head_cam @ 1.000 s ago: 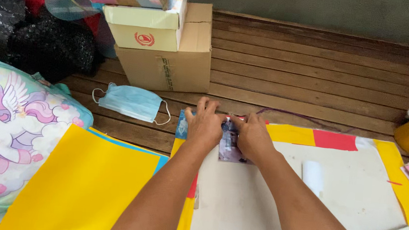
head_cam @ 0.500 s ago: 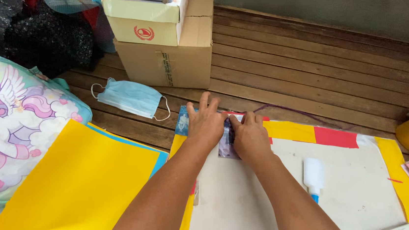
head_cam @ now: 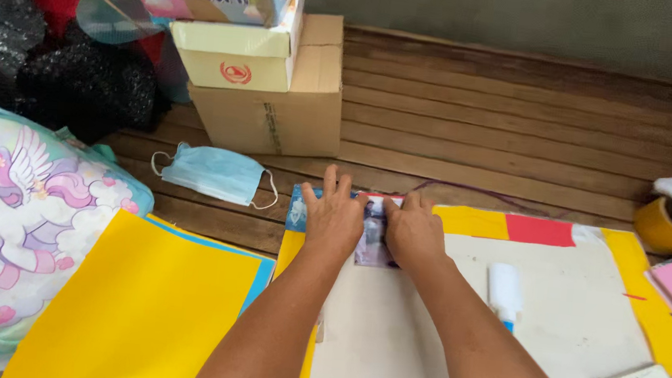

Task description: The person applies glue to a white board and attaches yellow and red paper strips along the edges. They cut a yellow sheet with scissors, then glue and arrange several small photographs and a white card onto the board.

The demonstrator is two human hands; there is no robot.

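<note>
Two hands meet at the centre of the head view: our left hand and right hand lie flat, fingers spread and gripping nothing, pressing a small photo print onto the white poster board. Since a second ago, the hands have stayed put, the left one flattening slightly, while the glue stick shifted a little at 3 o'clock of them. We judge the print is being smoothed down. Its long axis runs 12 to 6 o'clock. A blue face mask lies at 10 o'clock, yellow paper at 8.
</note>
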